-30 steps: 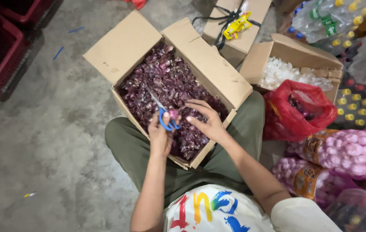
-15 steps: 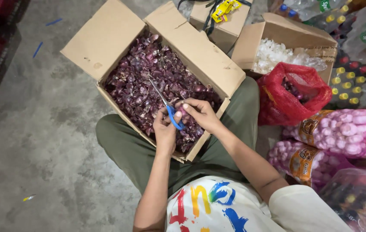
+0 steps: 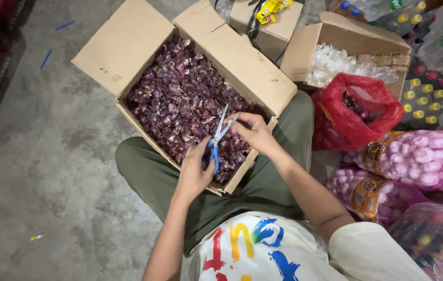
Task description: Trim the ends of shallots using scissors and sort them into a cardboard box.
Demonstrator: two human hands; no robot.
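Trimming shallots with scissors over the cardboard box (image 3: 102, 57).

My left hand (image 3: 193, 174) grips the blue-handled scissors (image 3: 218, 136), blades apart; my right hand (image 3: 255, 132) pinches something small at the blades. The box on my lap is nearly full of purple skins (image 3: 180, 99); the red mesh bag (image 3: 354, 112) right of it holds more.
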